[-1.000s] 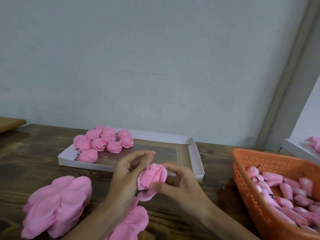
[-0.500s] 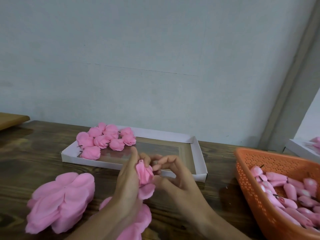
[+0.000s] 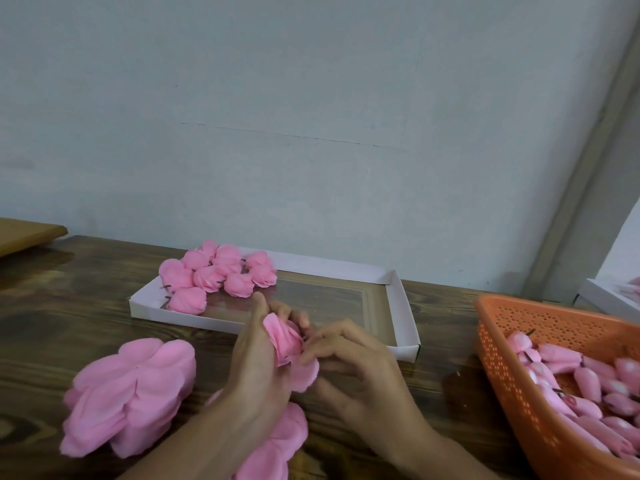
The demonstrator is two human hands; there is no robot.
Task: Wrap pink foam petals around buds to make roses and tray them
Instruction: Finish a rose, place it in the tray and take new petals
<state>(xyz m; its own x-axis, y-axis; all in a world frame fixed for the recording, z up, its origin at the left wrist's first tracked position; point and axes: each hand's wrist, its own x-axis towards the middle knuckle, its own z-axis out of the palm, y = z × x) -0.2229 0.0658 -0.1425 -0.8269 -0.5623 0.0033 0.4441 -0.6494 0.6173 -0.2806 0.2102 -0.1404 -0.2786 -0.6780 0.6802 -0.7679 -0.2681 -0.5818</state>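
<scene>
Several roses (image 3: 209,277) in tray (image 3: 404,308); basket (image 3: 498,355) nearby.

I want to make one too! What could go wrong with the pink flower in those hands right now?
The half-wrapped rose is only pinched between the left hand and right hand. If either grip slackens, the petals may unwrap. One loose petal hangs beneath and could fold in crooked. A petal stack lies partly under the left forearm and might get squashed.
</scene>
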